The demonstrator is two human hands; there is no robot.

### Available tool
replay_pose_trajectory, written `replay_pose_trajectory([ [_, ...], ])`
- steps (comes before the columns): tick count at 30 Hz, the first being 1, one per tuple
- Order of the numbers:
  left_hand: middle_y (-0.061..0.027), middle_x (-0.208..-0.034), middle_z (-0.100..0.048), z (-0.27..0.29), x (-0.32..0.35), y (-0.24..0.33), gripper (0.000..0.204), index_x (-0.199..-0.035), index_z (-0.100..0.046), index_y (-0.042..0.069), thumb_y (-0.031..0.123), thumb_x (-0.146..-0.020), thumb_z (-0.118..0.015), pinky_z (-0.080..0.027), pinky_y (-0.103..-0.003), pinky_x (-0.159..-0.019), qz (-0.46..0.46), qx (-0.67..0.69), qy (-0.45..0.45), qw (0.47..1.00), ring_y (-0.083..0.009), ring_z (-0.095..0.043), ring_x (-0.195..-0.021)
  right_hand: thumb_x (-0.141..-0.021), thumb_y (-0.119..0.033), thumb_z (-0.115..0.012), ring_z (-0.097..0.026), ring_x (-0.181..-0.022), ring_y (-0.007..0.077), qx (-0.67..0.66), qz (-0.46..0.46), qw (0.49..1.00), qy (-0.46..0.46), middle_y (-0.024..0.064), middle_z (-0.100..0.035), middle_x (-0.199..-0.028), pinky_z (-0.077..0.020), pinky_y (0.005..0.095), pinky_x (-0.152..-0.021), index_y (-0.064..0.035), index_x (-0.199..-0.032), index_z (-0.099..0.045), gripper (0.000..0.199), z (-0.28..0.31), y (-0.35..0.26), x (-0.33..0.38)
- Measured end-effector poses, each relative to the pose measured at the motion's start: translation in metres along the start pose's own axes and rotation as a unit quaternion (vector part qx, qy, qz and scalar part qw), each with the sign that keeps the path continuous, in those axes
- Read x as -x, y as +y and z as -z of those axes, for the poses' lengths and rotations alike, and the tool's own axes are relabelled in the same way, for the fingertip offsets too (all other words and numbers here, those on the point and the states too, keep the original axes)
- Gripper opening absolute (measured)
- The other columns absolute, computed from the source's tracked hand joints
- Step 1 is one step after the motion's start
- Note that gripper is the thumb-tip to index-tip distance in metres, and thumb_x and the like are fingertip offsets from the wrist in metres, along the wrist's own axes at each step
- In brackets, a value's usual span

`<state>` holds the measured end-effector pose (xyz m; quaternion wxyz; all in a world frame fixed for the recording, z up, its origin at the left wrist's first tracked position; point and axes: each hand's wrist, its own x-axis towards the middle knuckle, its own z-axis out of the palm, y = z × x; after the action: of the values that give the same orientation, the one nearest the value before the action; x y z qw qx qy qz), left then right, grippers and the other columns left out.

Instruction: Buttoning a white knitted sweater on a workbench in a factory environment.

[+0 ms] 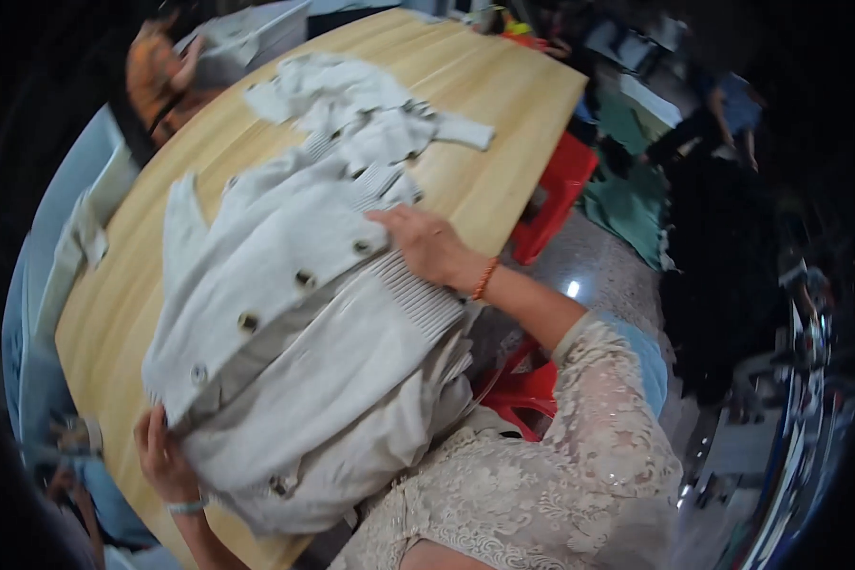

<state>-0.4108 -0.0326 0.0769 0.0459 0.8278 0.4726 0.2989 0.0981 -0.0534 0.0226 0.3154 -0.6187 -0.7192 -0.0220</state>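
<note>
A cream knitted cardigan [342, 351] lies spread over the near part of the table, its front edge running slantwise with several dark, round buttons along it. My right hand [432, 249] is closed on that edge by the ribbed hem, close to one button. At the other end of the edge, on the near left, my left hand [166, 464] pinches the cardigan's border between thumb and fingers. More of the knit is bunched toward my lap and hangs over the table's near side. A second crumpled cream knit garment [351, 104] lies beyond it.
The light wooden table [503, 81] has a curved left edge. Pale bins [114, 185] stand along its left side, with cloth over one rim. Red plastic stools [560, 195] are at the right. Green fabric [627, 204] lies on the floor, and other people [157, 71] are around.
</note>
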Motion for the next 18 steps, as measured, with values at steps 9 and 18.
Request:
replay_pose_trajectory([
  [9, -0.0108, -0.105, -0.060, -0.012, 0.003, -0.027, 0.041, -0.120, -0.060, 0.001, -0.012, -0.085, -0.043, -0.046, -0.028, -0.073, 0.084, 0.070, 0.042, 0.993, -0.0199, -0.059, -0.090, -0.083, -0.020, -0.065, -0.053, -0.109, 0.0323, -0.027, -0.096, 0.995, -0.026, 0.0129, -0.053, -0.115, -0.0458, 0.0419, -0.094, -0.0134, -0.121, -0.059, 0.039, -0.015, 0.001, -0.007],
  [18, -0.0095, -0.111, -0.064, -0.012, 0.009, -0.041, 0.036, -0.121, -0.059, -0.002, -0.008, -0.090, -0.041, -0.047, -0.027, -0.079, 0.116, 0.096, 0.101, 0.983, -0.0166, -0.061, -0.095, -0.075, -0.004, -0.055, -0.053, -0.097, 0.0282, 0.118, -0.016, 0.980, 0.158, 0.0087, -0.057, -0.095, -0.0377, 0.0413, -0.089, -0.0107, -0.090, -0.059, 0.017, -0.001, 0.002, -0.014],
])
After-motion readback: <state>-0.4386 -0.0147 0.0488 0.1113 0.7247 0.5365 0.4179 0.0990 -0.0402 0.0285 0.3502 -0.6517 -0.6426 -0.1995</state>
